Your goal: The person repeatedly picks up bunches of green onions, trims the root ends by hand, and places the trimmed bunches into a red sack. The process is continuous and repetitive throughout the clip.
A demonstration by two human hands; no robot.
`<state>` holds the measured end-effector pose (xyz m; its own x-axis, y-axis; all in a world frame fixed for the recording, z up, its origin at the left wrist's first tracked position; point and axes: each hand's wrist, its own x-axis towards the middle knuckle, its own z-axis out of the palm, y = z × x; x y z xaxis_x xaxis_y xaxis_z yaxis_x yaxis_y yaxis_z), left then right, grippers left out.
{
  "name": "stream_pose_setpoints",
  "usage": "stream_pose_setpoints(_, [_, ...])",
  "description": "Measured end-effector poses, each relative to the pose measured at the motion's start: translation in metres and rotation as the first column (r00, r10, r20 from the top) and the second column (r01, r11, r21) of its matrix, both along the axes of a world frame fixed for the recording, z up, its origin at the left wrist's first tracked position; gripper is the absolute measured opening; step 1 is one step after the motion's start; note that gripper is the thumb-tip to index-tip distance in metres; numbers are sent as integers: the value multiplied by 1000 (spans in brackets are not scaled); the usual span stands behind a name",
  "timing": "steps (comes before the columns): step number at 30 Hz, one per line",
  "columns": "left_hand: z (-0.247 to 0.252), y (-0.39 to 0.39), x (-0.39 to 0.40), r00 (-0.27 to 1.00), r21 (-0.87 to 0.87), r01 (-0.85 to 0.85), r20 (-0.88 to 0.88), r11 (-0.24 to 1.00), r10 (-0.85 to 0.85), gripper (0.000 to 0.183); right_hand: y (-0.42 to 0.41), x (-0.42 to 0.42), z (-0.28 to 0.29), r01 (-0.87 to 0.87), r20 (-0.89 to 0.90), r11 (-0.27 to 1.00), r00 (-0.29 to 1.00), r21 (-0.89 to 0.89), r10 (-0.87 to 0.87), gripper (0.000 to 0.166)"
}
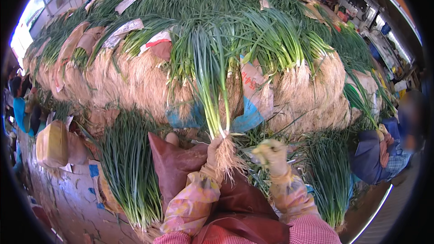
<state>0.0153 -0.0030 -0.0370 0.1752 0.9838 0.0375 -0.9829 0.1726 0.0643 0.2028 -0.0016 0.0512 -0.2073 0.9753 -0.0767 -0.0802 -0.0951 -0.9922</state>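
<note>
Gloved and gripping, my left hand (213, 152) is closed around a few green onions (211, 112) just above their roots. Their white ends and pale stringy roots (228, 157) spill over the fingers, and the green leaves point away from me across the heap. To the right, apart from those onions, my right hand (274, 156) is raised with its fingers bent. Its stained glove is blurred, and whether anything is inside it is unclear. A dark red apron (183, 159) covers my lap beneath both hands.
A long heap of green onions (193, 0) lies ahead, its roots facing me. Onion bundles lie beside me at left (130, 162) and right (327, 173). A yellow plastic container (52, 144) stands at left. Another person (376, 152) sits close at right; others are at far left.
</note>
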Motion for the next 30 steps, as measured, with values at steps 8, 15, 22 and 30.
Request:
stream_pose_setpoints(8, [-11, 4, 1, 943, -258, 31, -314, 966, -114, 17, 63, 8, -50, -238, 907, 950, 412, 200, -88, 41])
stream_pose_setpoints(15, [3, -2, 6, 850, -288, -71, -519, 955, -93, 13, 159, -109, -47, -65, 835, 988, 543, 143, -85, 40])
stream_pose_setpoints(22, [0, 0, 4, 844, -312, -125, -532, 942, -64, 11, 173, -123, -95, 342, 294, 920, 874, 192, -386, 35])
stream_pose_setpoints(30, [9, 1, 12, 824, -305, -108, -559, 946, -87, 12, 176, -82, -126, 126, -365, 809, 845, -574, -390, 13])
